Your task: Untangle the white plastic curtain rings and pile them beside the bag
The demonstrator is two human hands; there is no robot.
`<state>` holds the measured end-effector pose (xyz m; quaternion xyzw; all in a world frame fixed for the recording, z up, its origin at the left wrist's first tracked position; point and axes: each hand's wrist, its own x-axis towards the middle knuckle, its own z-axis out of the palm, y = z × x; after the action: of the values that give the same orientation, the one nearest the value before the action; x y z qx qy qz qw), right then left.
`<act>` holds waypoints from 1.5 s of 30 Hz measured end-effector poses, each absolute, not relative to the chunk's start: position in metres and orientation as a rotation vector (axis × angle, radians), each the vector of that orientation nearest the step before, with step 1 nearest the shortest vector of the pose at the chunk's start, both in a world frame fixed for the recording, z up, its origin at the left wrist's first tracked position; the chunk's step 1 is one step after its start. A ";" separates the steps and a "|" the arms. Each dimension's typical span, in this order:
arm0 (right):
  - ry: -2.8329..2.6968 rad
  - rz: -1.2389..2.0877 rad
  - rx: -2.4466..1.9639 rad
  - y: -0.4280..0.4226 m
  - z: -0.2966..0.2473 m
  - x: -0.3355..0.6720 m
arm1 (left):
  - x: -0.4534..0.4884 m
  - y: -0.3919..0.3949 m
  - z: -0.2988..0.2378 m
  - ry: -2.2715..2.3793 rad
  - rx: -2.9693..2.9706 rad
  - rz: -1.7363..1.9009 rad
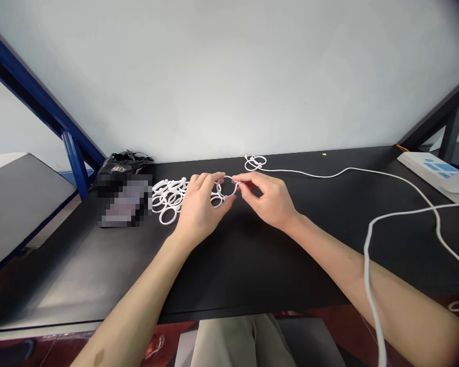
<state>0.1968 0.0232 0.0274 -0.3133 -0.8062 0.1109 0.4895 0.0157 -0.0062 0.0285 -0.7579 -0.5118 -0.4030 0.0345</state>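
Note:
Between my two hands a thin white ring (227, 177) is held up just above the black table. My left hand (201, 206) is closed on the ring's left side, thumb below and fingers above. My right hand (270, 199) pinches its right edge between thumb and fingertips; a small knob seems to sit there. Behind and left of my left hand lies a pile of similar white rings (168, 215), some with small round knobs. My left hand hides part of that pile.
A white cable (313, 176) runs from a small coil (255, 163) at the back to the right, and another stretch crosses my right forearm. A black plastic bag (124, 163) and a blurred-out item (124, 201) lie left. A white box (436, 173) stands right on the black table (222, 280).

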 end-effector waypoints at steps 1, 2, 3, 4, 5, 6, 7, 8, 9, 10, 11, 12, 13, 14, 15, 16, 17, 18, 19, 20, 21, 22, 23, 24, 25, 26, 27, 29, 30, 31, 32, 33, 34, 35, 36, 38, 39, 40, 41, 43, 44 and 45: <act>-1.947 0.274 -0.768 0.023 0.028 0.197 | 0.016 -0.006 0.029 -1.578 -2.330 -1.238; -1.937 0.280 -0.777 0.023 0.029 0.196 | 0.016 -0.007 0.029 -1.586 -2.330 -1.236; -1.930 0.285 -0.788 0.023 0.029 0.196 | 0.016 -0.007 0.029 -1.594 -2.330 -1.236; -1.924 0.287 -0.799 0.022 0.030 0.196 | 0.017 -0.008 0.029 -1.600 -2.331 -1.236; -1.918 0.288 -0.807 0.022 0.030 0.195 | 0.017 -0.008 0.029 -1.603 -2.333 -1.237; -1.913 0.289 -0.815 0.021 0.031 0.195 | 0.017 -0.008 0.030 -1.605 -2.337 -1.235; -1.910 0.294 -0.824 0.021 0.030 0.195 | 0.018 -0.008 0.030 -1.609 -2.344 -1.230; -1.913 0.307 -0.835 0.021 0.029 0.195 | 0.018 -0.008 0.030 -1.618 -2.348 -1.221; -1.921 0.330 -0.852 0.023 0.028 0.196 | 0.018 -0.008 0.030 -1.635 -2.345 -1.212; -1.937 0.358 -0.885 0.025 0.026 0.197 | 0.017 -0.007 0.029 -1.660 -2.336 -1.195; -1.958 0.378 -0.939 0.029 0.023 0.198 | 0.016 -0.006 0.027 -1.694 -2.316 -1.167; -1.986 0.388 -1.012 0.035 0.020 0.201 | 0.015 -0.005 0.025 -1.735 -2.287 -1.125; -2.017 0.361 -1.117 0.041 0.016 0.204 | 0.014 -0.004 0.023 -1.779 -2.252 -1.070; -2.045 0.287 -1.240 0.048 0.013 0.207 | 0.013 -0.003 0.021 -1.823 -2.217 -1.006; -2.090 0.203 -1.346 0.055 0.010 0.211 | 0.011 -0.002 0.018 -1.861 -2.190 -0.941; -2.116 0.128 -1.434 0.062 0.007 0.214 | 0.010 -0.001 0.016 -1.891 -2.171 -0.885; -2.139 0.078 -1.495 0.068 0.005 0.218 | 0.010 -0.001 0.014 -1.910 -2.163 -0.844; -2.149 0.045 -1.545 0.073 0.003 0.220 | 0.010 -0.002 0.013 -1.921 -2.166 -0.816; -2.162 0.024 -1.570 0.076 0.002 0.222 | 0.010 -0.002 0.012 -1.924 -2.178 -0.799; -2.178 0.011 -1.579 0.079 0.001 0.224 | 0.011 -0.003 0.012 -1.923 -2.194 -0.791; -2.193 0.005 -1.575 0.080 0.001 0.224 | 0.011 -0.004 0.013 -1.920 -2.212 -0.787; -2.206 0.002 -1.563 0.080 0.001 0.224 | 0.012 -0.004 0.013 -1.917 -2.227 -0.789; -2.215 0.001 -1.549 0.080 0.002 0.224 | 0.013 -0.005 0.014 -1.914 -2.240 -0.794; -2.217 0.000 -1.539 0.079 0.002 0.223 | 0.014 -0.006 0.015 -1.911 -2.251 -0.801; -2.216 -0.003 -1.531 0.078 0.003 0.222 | 0.014 -0.006 0.016 -1.910 -2.261 -0.807; -2.213 -0.006 -1.528 0.078 0.004 0.221 | 0.015 -0.006 0.017 -1.911 -2.269 -0.811; -2.211 -0.010 -1.531 0.077 0.005 0.220 | 0.015 -0.006 0.018 -1.913 -2.277 -0.812; -2.205 -0.012 -1.545 0.077 0.006 0.219 | 0.015 -0.007 0.018 -1.919 -2.292 -0.806; -2.200 -0.010 -1.553 0.077 0.006 0.218 | 0.016 -0.007 0.018 -1.920 -2.300 -0.800; -2.194 -0.005 -1.558 0.077 0.006 0.218 | 0.016 -0.007 0.019 -1.919 -2.310 -0.796; -2.189 0.000 -1.558 0.077 0.006 0.218 | 0.017 -0.007 0.019 -1.914 -2.322 -0.792; -2.186 0.002 -1.553 0.076 0.005 0.219 | 0.017 -0.007 0.019 -1.909 -2.335 -0.791; -2.186 0.002 -1.547 0.076 0.005 0.219 | 0.018 -0.007 0.019 -1.904 -2.349 -0.791; -2.193 -0.004 -1.540 0.075 0.004 0.218 | 0.018 -0.007 0.019 -1.899 -2.361 -0.791; -2.209 -0.018 -1.532 0.075 0.004 0.218 | 0.019 -0.007 0.019 -1.896 -2.371 -0.792; -2.269 -0.057 -1.511 0.073 0.004 0.215 | 0.019 -0.007 0.019 -1.894 -2.382 -0.794; -2.304 -0.074 -1.495 0.074 0.004 0.212 | 0.019 -0.007 0.020 -1.893 -2.384 -0.798; -2.336 -0.085 -1.481 0.074 0.005 0.210 | 0.019 -0.007 0.020 -1.892 -2.382 -0.803; -2.361 -0.090 -1.471 0.076 0.005 0.206 | 0.019 -0.007 0.020 -1.889 -2.379 -0.809; -2.380 -0.086 -1.476 0.082 0.006 0.199 | 0.019 -0.006 0.020 -1.881 -2.369 -0.822; -2.375 -0.078 -1.492 0.085 0.007 0.196 | 0.018 -0.006 0.019 -1.877 -2.367 -0.827; -2.360 -0.061 -1.516 0.088 0.008 0.193 | 0.018 -0.006 0.019 -1.874 -2.367 -0.833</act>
<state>0.1932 0.0884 0.0076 -0.5327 -0.8293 -0.0214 0.1674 0.0181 -0.0060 0.0193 -0.7557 -0.5985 -0.2659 0.0048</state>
